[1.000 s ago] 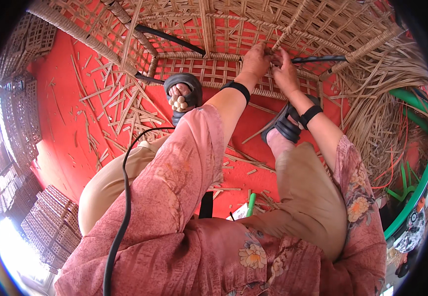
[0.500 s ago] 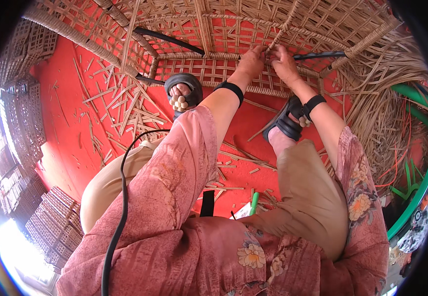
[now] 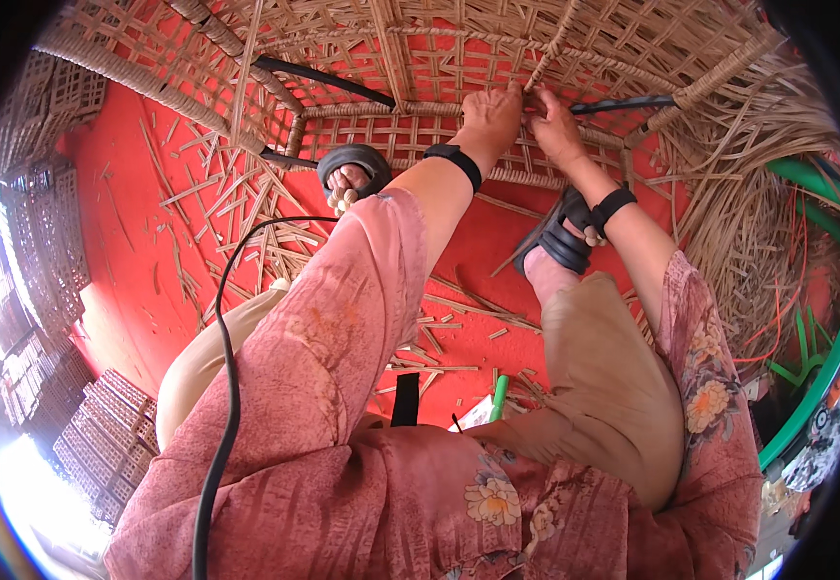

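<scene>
Left hand (image 3: 490, 118) now slightly farther forward, beside right hand (image 3: 557, 132) at wicker frame (image 3: 390, 58), fingers (image 3: 547, 102) curled, grip unclear.

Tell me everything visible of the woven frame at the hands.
The woven frame is large and tan: an open lattice of cane-like strips with wrapped edges, plus black bars. It runs off the picture's top; red floor shows through its gaps. The left hand and right hand work at one wrapped rib, grip unclear.
</scene>
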### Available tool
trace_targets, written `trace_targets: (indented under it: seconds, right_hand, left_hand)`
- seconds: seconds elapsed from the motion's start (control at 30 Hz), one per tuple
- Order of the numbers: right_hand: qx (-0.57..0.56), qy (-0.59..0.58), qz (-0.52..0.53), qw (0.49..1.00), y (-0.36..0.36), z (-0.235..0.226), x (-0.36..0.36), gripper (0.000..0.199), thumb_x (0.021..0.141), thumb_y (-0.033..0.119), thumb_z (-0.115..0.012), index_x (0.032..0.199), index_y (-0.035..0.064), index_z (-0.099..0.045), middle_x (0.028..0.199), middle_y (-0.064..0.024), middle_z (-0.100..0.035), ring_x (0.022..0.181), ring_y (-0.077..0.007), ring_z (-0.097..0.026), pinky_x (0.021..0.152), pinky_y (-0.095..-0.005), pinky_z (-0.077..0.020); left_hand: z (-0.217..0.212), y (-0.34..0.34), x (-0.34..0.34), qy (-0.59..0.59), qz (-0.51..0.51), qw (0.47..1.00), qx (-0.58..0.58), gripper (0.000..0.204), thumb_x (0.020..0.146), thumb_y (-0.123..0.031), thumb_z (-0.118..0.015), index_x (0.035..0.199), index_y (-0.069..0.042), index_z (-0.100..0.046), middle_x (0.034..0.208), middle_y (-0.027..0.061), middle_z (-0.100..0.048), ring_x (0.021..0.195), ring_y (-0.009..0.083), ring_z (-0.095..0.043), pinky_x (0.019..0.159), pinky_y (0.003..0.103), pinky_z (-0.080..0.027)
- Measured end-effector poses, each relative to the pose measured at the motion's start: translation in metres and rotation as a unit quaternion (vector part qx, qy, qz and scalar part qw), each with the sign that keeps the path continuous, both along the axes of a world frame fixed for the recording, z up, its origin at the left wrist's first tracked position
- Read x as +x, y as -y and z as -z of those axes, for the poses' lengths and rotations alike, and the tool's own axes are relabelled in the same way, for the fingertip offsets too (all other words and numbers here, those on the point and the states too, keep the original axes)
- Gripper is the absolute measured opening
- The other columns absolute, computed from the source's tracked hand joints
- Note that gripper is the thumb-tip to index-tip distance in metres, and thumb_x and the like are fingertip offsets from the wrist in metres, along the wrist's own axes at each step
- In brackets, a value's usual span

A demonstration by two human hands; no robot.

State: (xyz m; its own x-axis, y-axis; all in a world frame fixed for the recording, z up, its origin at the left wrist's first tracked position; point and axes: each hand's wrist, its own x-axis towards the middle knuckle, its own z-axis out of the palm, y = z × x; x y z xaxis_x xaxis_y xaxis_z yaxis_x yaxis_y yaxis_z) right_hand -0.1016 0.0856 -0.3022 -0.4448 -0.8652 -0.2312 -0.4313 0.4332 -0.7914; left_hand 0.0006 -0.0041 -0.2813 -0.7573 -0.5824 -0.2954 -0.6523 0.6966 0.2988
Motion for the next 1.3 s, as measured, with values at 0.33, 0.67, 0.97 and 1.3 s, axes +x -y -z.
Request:
trace_targets:
  seconds: [0.33,0.67,0.97,1.3]
  right_hand:
    - [-0.125,0.059,0.015,0.99,0.009,0.036,0.004,0.031,0.08,0.003,-0.05,0.111,0.0059,-0.053,0.099,-0.0209,-0.063,0.093,-0.036,-0.061,0.077,-0.0404,-0.0484]
    - [0.054,-0.065,-0.004,0.996,0.011,-0.016,-0.009,0.018,0.079,0.014,-0.064,0.092,0.0017,-0.063,0.084,-0.0159,-0.067,0.083,-0.0288,-0.065,0.074,-0.037,-0.0501]
    - [-0.002,0.012,0.007,1.0,0.012,-0.007,-0.003,0.024,0.08,0.024,-0.065,0.086,0.0013,-0.066,0.076,-0.0196,-0.064,0.078,-0.0317,-0.064,0.071,-0.0388,-0.0483]
    - [0.102,-0.051,0.001,0.993,0.014,-0.004,-0.002,0.029,0.079,0.027,-0.066,0.081,-0.0019,-0.066,0.07,-0.0222,-0.062,0.069,-0.0336,-0.062,0.065,-0.0415,-0.0473]
  left_hand:
    - [0.019,-0.033,0.032,0.002,-0.054,0.998,-0.011,0.023,0.082,-0.027,-0.055,0.096,-0.013,-0.067,0.092,0.0093,-0.063,0.1,0.0299,-0.057,0.084,0.041,-0.043]
    - [-0.037,-0.115,0.041,-0.016,-0.003,0.996,0.087,0.022,0.08,-0.016,-0.053,0.097,-0.001,-0.055,0.083,0.0137,-0.064,0.082,0.0283,-0.064,0.076,0.041,-0.046]
    - [-0.01,-0.126,0.065,0.039,-0.1,0.99,0.089,0.013,0.08,-0.013,-0.054,0.089,-0.004,-0.057,0.077,0.0121,-0.067,0.073,0.026,-0.068,0.061,0.036,-0.052]
    - [-0.004,-0.163,0.079,0.111,-0.035,0.98,0.164,0.013,0.081,-0.012,-0.052,0.089,-0.003,-0.056,0.074,0.0118,-0.066,0.071,0.0277,-0.067,0.06,0.037,-0.053]
